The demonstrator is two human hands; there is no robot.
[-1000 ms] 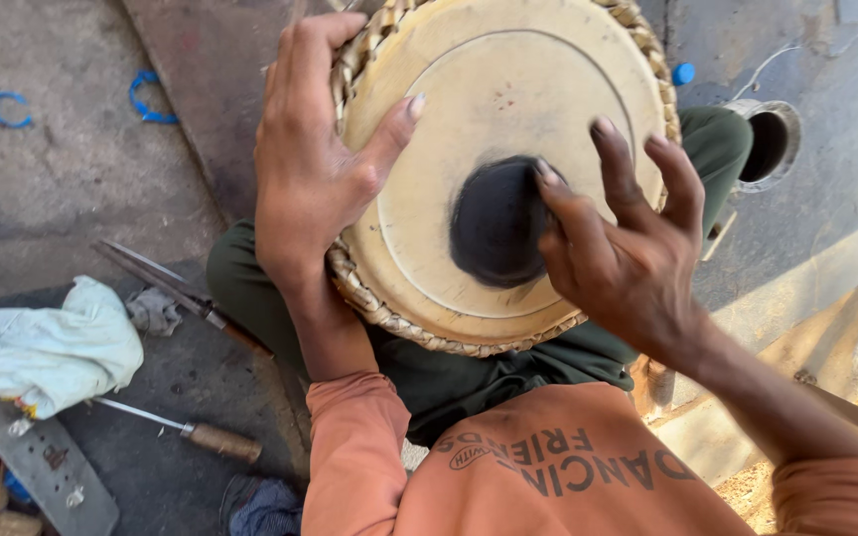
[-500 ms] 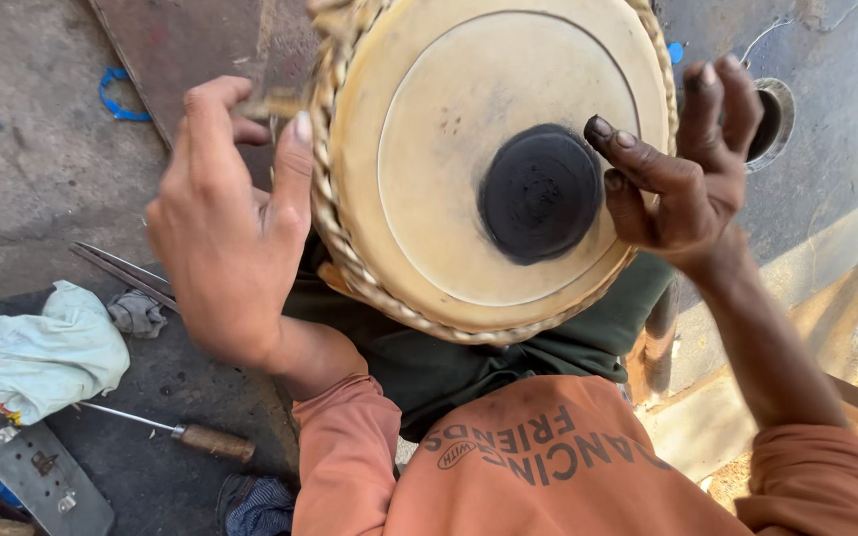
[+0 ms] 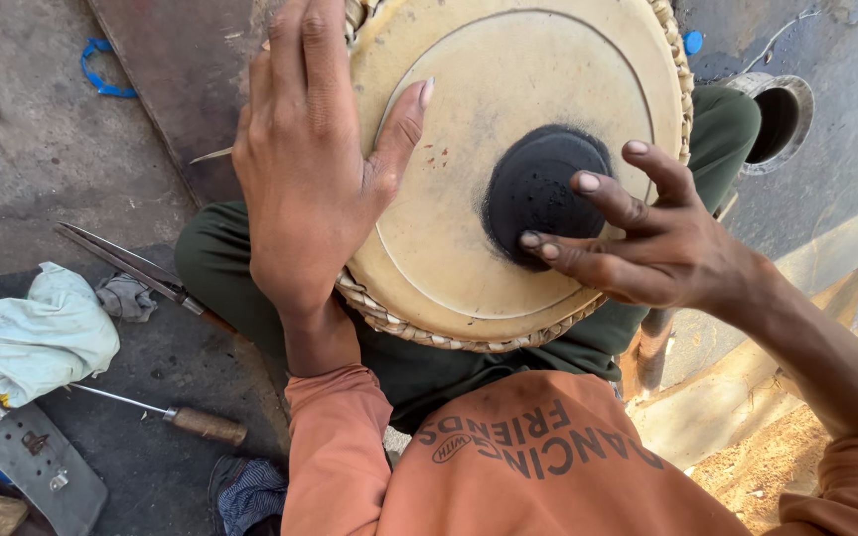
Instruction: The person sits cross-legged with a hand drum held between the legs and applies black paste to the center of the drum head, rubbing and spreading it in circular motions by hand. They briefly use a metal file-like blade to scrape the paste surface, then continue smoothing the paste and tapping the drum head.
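A round hand drum (image 3: pixel 469 228) rests on my lap, its pale skin head facing up with a black circular patch (image 3: pixel 538 184) near the middle and a braided rim around it. My left hand (image 3: pixel 305 169) lies over the drum's left edge, palm down, thumb stretched across the skin. My right hand (image 3: pixel 638 238) hovers at the right side with fingers spread, fingertips on or just above the black patch. Neither hand holds anything.
On the concrete floor at left lie long metal scissors (image 3: pixel 131 268), a wooden-handled awl (image 3: pixel 176 417), a pale crumpled cloth (image 3: pixel 27 337) and a grey metal plate (image 3: pixel 22 457). A round pipe opening (image 3: pixel 777 119) sits at upper right. Blue scraps (image 3: pixel 101 69) lie at top left.
The drum shifted left and lower in view. My left hand moved from outside the rim onto the drum's left edge. My right hand came down from the upper right rim onto the black patch.
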